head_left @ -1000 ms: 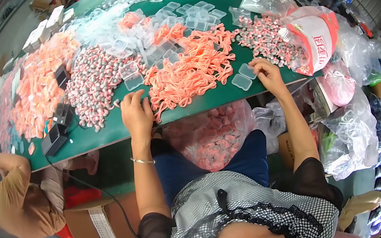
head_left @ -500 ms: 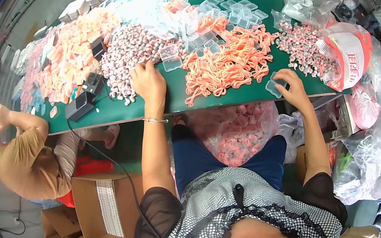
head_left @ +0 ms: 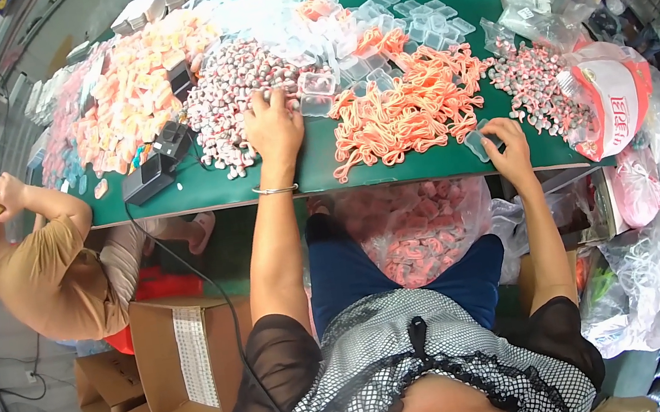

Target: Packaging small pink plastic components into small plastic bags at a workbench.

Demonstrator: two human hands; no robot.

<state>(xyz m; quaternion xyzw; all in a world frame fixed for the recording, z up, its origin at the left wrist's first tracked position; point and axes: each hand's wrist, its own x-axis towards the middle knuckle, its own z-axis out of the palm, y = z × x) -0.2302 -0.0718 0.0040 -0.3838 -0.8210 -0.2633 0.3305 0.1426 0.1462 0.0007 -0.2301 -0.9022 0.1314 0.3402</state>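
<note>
Nearest, a clear bag of pink pieces (head_left: 415, 232) rests on the person's lap, just under the front edge of the green bench (head_left: 208, 192). To the left stand cardboard boxes (head_left: 176, 348) on the floor, and another person (head_left: 49, 265) sits beside them with a phone raised in one hand.

At the bench edge, the right hand (head_left: 509, 149) holds a small clear plastic case (head_left: 478, 141), its grip pinched on the case between thumb and fingers, just right of a heap of orange cords (head_left: 409, 105). The left hand (head_left: 273, 125) lies flat farther in, wearing a thin bracelet at the wrist; its grip is spread, the fingertips resting on the near side of a pile of pink-and-white pieces (head_left: 232, 93), with an empty clear case (head_left: 316, 84) just beside it.

A black box with a cable (head_left: 147, 178) sits left of that hand. Right of the cords is a second pile of pink-and-white pieces (head_left: 529, 82) and a red-and-white bag (head_left: 618, 107). Farther back lie more clear cases (head_left: 413, 19), a spread of orange packets (head_left: 130, 95) and clear bags (head_left: 526, 2).
</note>
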